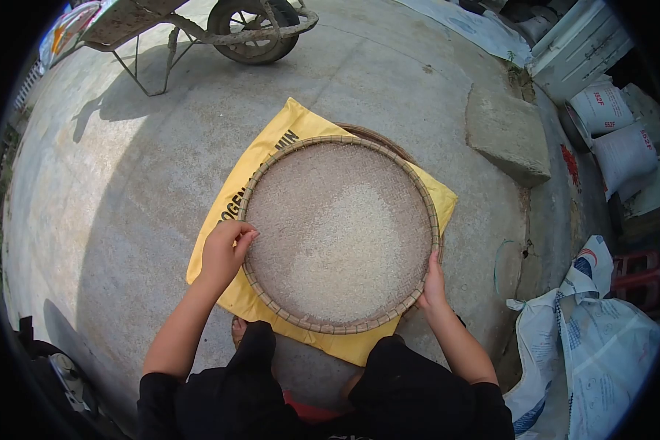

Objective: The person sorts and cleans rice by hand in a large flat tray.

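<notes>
Grip of the right hand clasps the rim of a round woven bamboo tray at centre frame, over a yellow sack. Left hand has its fingertips pinched together at the left rim; whether they hold anything, I cannot tell. Pale rice-like grain lies between both hands, nearer the right, its longer spread running upper centre to lower left.

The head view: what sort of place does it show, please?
Probably an outdoor yard, perhaps of a home or small farm: a wheelbarrow stands on partly sunlit concrete ground, white sacks lie at the right side, and a round woven tray holds pale grains.
</notes>
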Demonstrator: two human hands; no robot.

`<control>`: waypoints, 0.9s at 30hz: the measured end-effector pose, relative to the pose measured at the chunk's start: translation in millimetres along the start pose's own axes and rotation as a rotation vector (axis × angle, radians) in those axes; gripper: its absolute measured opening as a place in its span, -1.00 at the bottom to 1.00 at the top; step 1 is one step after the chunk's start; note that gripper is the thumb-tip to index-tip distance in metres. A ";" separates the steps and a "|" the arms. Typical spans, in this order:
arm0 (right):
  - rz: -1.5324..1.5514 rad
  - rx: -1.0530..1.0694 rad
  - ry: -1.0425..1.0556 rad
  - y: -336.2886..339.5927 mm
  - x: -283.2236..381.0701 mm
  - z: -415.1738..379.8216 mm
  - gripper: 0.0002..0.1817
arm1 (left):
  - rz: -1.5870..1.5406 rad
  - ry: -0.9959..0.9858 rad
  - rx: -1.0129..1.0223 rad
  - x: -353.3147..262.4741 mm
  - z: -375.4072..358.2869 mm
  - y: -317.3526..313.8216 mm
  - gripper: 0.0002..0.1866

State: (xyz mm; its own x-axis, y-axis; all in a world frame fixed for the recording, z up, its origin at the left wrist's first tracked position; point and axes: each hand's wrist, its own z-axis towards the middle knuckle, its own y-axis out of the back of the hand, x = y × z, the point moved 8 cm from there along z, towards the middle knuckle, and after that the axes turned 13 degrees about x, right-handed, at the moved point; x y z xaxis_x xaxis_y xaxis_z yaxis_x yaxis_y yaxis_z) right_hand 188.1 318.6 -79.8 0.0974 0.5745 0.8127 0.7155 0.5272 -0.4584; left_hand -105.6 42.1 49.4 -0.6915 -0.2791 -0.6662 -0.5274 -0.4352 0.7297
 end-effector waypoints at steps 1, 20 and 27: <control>-0.007 0.009 0.012 2.2 0.9 0.1 -0.37 | 0.034 0.161 0.034 24.1 -8.6 -0.7 -0.88; -0.030 -0.021 0.003 2.8 1.9 -0.3 -0.37 | 0.125 -0.152 0.441 -33.8 11.8 -115.8 -0.84; -0.012 -0.015 0.014 -2.0 4.0 -2.0 -0.35 | 0.079 -0.157 0.271 -32.8 10.1 -64.4 -0.89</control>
State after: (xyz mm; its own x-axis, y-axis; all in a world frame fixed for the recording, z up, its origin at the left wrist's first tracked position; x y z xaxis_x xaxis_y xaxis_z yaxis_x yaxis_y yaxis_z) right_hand 188.4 318.5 -75.0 0.0984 0.5592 0.8232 0.7270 0.5245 -0.4431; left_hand -53.9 88.0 25.8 -0.7921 -0.1584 -0.5895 -0.5667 -0.1679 0.8066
